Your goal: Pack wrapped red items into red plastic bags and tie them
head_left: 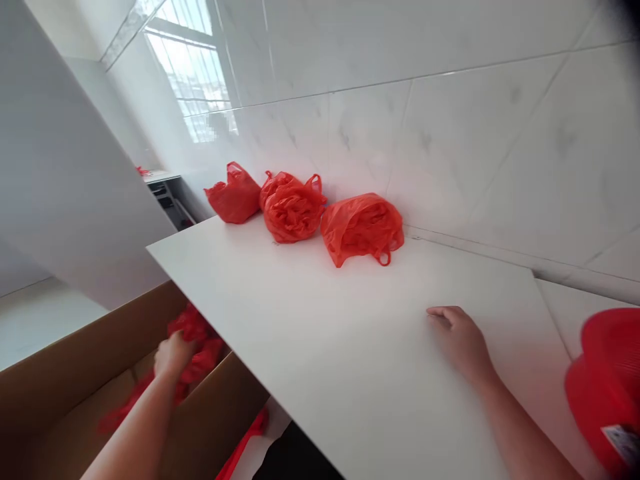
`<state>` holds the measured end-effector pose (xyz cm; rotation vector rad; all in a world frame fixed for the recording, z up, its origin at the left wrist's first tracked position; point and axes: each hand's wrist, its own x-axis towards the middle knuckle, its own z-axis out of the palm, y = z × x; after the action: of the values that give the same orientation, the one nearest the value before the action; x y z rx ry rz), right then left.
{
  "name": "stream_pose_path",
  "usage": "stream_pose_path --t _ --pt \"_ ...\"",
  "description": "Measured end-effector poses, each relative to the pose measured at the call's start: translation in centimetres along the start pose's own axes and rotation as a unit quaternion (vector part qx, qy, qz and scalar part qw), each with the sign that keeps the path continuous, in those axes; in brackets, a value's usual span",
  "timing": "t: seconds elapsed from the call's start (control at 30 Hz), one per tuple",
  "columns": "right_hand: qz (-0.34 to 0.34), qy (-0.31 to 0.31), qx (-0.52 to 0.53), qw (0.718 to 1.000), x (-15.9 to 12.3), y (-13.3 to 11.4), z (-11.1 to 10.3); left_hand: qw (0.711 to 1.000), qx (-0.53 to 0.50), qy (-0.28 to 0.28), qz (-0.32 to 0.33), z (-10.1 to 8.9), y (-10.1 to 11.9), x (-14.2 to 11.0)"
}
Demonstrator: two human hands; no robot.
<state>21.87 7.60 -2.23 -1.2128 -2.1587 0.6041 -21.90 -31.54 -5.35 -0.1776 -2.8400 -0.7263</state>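
My left hand (174,353) reaches down into a cardboard box (90,350), its fingers closed on a crumpled red plastic bag (203,357). More thin red plastic trails beneath my forearm, blurred. Over the white tabletop (320,320) my right hand (463,340) rests with its fingers loosely curled in; nothing shows in it. Against the tiled wall stand three bundled red plastic bags: a left one (235,197) with a handle sticking up, a middle one (294,208), and a right one (363,228) with a handle loop lying forward.
A red plastic basket-like container (607,387) with a label stands at the right edge. White marbled tiles (450,147) rise behind the table. A grey partition (75,167) is on the left. Below the table edge is a piece of red and white material (250,443).
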Motion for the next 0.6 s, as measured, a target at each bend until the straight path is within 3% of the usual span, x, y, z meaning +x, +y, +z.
stream_pose_path --t 0.1,0.17,0.23,0.3,0.33,0.5,0.57,0.6 --pt "0.012 -0.007 0.001 1.000 -0.1 -0.6 0.1 0.992 -0.040 0.119 0.001 -0.2 3.2 1.9" --pt "0.029 -0.014 0.005 0.999 -0.1 -0.9 0.1 0.962 -0.114 0.234 0.079 -0.8 6.9 2.6" --pt "0.038 -0.018 0.009 0.999 -0.1 -1.1 0.1 0.917 -0.187 0.296 0.194 -1.4 11.4 2.2" --pt "0.032 -0.016 0.007 0.999 0.0 -1.1 0.2 0.890 -0.238 0.250 0.297 -1.6 16.4 0.7" --pt "0.022 -0.013 0.003 1.000 0.0 -1.1 0.3 0.881 -0.264 0.201 0.337 -1.5 19.0 -0.4" --pt "-0.031 -0.006 -0.016 0.999 0.0 -1.2 0.5 0.804 -0.309 -0.158 0.483 1.3 30.5 -7.1" --pt "-0.038 -0.005 -0.009 0.999 0.0 -1.3 0.5 0.766 -0.289 -0.234 0.524 3.1 34.6 -9.5" --pt "-0.041 -0.004 -0.005 0.999 0.0 -1.4 0.4 0.763 -0.273 -0.245 0.533 4.1 36.5 -10.5"
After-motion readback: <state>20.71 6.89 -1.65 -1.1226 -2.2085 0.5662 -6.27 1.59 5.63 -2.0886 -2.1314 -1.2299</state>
